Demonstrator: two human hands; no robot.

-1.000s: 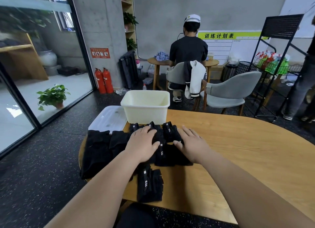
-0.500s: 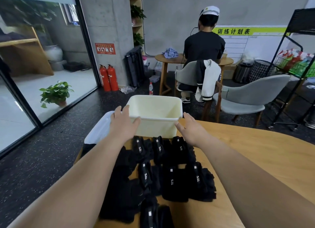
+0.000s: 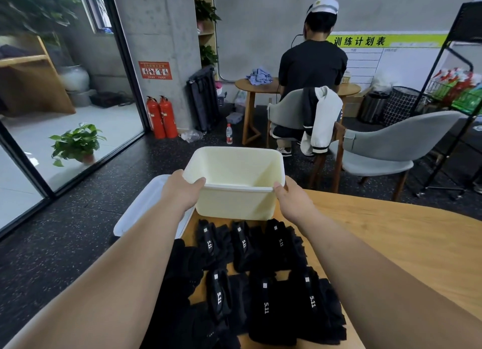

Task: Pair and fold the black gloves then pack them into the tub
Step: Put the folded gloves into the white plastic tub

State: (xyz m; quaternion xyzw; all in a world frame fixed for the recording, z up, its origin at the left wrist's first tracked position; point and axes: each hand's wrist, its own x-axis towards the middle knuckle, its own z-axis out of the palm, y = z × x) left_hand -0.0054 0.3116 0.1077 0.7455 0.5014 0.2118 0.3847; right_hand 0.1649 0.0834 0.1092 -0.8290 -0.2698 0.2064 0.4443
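Wooden table [image 3: 391, 233]: fingers [image 3: 197, 182] curled round tub [image 3: 234, 205] rim

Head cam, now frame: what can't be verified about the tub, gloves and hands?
All head view.
Cream plastic tub: its near wall hides the front of its floor.
Left hand and right hand: thumbs show over the rim; fingers hidden behind the hands and tub walls.
Black folded gloves: count unclear; left forearm covers some, bottom frame edge cuts others.
White flat lid: partly under the left forearm.
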